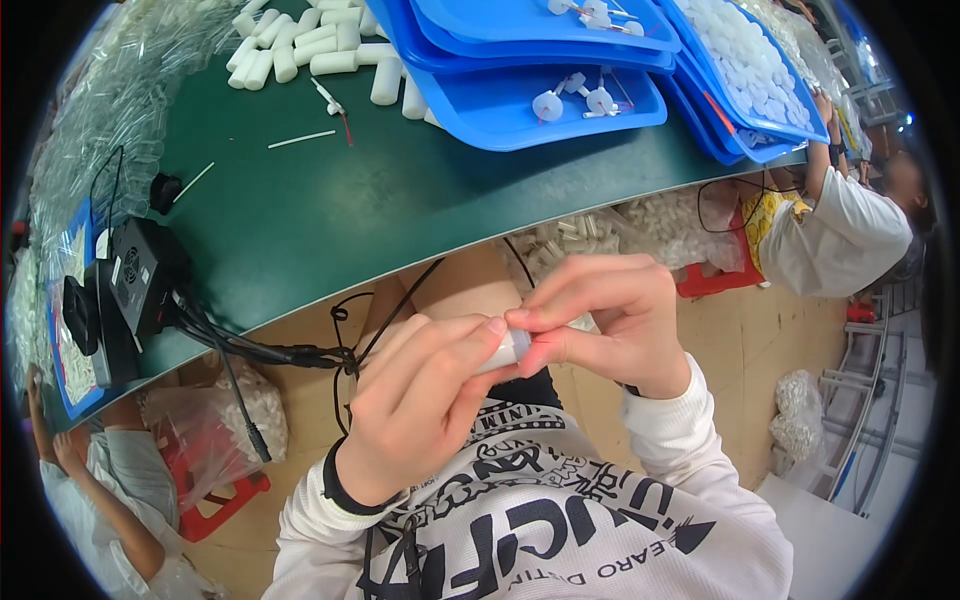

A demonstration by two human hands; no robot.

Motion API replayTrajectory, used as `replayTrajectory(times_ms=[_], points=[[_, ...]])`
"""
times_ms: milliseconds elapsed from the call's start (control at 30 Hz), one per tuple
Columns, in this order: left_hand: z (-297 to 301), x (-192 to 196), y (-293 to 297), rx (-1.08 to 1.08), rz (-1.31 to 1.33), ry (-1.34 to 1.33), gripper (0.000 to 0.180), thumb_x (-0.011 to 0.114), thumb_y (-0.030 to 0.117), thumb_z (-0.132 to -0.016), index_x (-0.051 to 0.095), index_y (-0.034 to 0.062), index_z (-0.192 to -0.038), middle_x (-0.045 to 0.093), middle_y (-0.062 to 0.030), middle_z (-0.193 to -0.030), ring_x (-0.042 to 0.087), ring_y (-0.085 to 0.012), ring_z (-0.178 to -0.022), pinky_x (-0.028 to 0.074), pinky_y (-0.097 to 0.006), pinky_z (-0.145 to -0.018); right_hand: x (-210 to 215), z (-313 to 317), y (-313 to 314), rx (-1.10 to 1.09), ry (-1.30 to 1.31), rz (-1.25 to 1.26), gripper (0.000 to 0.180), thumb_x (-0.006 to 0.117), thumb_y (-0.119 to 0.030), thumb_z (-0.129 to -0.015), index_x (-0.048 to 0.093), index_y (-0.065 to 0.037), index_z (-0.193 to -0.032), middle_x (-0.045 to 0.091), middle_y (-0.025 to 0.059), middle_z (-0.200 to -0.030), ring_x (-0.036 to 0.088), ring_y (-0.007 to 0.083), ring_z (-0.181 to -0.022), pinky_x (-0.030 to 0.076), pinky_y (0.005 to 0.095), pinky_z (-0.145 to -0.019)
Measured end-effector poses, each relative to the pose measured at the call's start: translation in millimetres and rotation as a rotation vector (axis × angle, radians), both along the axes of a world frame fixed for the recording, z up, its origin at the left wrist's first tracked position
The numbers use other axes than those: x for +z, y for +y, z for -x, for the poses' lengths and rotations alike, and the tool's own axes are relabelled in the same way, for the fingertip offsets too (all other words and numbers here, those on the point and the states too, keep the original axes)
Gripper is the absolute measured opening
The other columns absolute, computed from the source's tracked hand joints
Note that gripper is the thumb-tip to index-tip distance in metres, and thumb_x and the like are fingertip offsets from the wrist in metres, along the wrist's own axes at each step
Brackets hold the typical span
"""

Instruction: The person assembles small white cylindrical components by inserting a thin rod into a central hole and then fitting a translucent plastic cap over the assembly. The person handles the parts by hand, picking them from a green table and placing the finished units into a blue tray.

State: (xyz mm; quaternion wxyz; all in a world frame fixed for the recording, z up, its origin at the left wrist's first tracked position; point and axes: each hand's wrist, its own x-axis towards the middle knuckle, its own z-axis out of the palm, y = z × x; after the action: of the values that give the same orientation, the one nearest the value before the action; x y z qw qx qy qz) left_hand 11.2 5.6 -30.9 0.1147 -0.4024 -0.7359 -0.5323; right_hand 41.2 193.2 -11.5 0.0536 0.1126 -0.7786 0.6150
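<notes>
Pinching small white plastic cylinder [512,347] between left hand [425,400] and right hand [605,320], both grasping | risk: slips over lap, likely drops.

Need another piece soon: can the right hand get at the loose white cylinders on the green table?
Probably not yet: the right hand and left hand both grip a small white cylinder; the loose cylinders lie at the table's far edge.

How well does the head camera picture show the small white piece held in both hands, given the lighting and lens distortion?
In the head view, even bright lighting, no harsh shadows; the small white cylinder is mostly hidden between the left hand and right hand, and a reddish glow tints the right fingers. Fisheye bending curves the green table edge, and the stacked blue trays look sharp, with black corners around the round image.
</notes>
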Motion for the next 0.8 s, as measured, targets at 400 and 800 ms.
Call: replayTrajectory(times_ms=[400,800], points=[[-0.4,23.8,-6.3,-0.203,-0.200,-1.063,0.027,0.044,0.020,-0.093,0.054,-0.0051,-0.099,0.061,-0.0067,-0.080,0.045,-0.0056,-0.063,0.036,-0.019,-0.059,-16.8,-25.3,0.4,-0.419,0.352,-0.075,0.028,0.073,-0.007,-0.068,0.065,-0.003,-0.095,0.064,0.0099,-0.089,0.057,0.0199,-0.072,0.046,0.0305,-0.071],[-10.3,25.9,-11.2,-0.257,0.061,-0.856,0.022,0.053,0.007,-0.088,0.052,-0.0033,-0.107,0.060,-0.0124,-0.086,0.059,-0.0191,-0.074,0.045,-0.027,-0.066,0.6,-8.2,-9.0,-0.037,0.522,-0.380,0.030,0.073,-0.019,-0.069,0.067,-0.002,-0.093,0.066,0.0117,-0.092,0.064,0.0262,-0.086,0.048,0.0442,-0.088]])
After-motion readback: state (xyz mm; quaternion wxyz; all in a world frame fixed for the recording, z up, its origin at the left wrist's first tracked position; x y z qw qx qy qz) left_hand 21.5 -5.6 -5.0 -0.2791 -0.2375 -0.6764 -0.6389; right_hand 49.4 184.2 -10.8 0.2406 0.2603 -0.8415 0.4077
